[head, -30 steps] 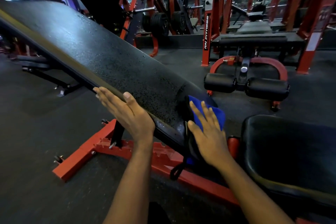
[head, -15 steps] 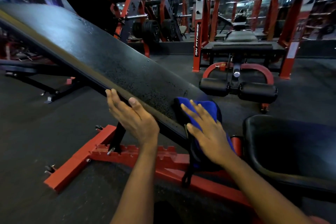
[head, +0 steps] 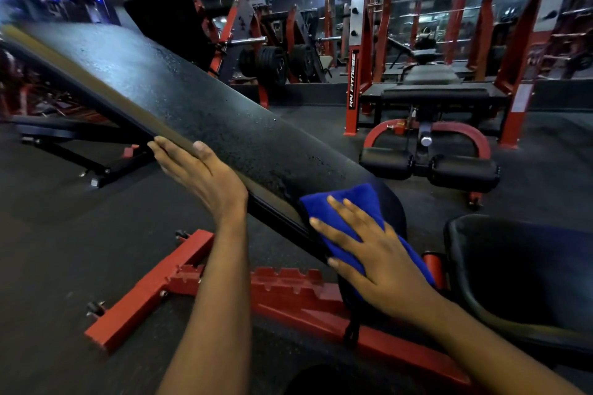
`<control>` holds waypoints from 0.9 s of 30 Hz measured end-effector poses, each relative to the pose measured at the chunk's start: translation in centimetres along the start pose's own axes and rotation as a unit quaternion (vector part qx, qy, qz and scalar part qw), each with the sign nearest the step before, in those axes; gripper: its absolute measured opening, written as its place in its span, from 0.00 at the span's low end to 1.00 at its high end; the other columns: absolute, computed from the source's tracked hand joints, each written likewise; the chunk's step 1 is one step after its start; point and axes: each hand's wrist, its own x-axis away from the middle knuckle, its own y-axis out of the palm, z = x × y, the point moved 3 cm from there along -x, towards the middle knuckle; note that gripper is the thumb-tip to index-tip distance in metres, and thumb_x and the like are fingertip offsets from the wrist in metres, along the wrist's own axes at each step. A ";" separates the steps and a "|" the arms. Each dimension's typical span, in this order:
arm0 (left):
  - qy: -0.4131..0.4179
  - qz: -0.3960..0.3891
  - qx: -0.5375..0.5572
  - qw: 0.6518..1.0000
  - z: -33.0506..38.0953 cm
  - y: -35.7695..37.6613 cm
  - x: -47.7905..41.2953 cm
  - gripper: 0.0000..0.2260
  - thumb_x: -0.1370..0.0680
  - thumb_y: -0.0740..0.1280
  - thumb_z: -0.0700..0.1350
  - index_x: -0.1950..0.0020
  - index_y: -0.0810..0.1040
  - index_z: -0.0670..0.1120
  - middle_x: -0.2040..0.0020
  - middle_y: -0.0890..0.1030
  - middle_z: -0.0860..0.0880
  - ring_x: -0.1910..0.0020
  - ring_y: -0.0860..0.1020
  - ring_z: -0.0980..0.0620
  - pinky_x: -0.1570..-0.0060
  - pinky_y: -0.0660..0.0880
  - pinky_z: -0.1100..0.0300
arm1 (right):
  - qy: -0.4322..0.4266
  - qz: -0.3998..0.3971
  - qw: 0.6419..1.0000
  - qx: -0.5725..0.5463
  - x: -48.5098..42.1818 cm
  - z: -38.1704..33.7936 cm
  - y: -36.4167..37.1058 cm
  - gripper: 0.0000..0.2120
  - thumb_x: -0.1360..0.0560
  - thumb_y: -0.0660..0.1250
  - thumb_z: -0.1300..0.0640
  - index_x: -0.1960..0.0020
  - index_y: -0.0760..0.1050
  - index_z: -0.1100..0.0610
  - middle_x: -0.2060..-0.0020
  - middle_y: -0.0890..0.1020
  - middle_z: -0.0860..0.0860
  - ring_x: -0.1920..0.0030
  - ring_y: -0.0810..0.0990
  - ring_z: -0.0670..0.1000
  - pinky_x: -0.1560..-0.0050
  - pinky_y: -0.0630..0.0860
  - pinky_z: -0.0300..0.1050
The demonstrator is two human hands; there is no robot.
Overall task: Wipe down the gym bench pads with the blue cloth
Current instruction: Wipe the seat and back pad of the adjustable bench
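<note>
The blue cloth (head: 348,204) lay folded on the lower end of the inclined back pad (head: 179,99), draped over its rounded edge. The right hand (head: 382,269) pressed flat on the cloth with fingers straight and spread, not curled round it. The left hand (head: 208,179) rested against the pad's near side edge, fingers extended together, thumb on the upper rim. Fine droplets covered the pad surface. The seat pad (head: 529,272) sat just beside the cloth, to the right. A red frame (head: 144,301) supported the bench on the dark floor (head: 64,250). A second bench with foot rollers (head: 462,171) stood well apart behind.
</note>
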 end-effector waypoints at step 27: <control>0.012 0.004 0.027 1.000 0.3 -0.4 -0.2 0.28 0.17 0.54 0.52 0.21 0.55 0.38 0.21 0.53 0.40 0.22 0.53 0.44 0.24 0.49 0.46 | 0.280 -0.014 0.953 -0.117 -12.9 8.1 1.3 0.21 0.19 0.57 0.40 0.26 0.60 0.30 0.21 0.54 0.41 0.21 0.50 0.48 0.27 0.51 0.67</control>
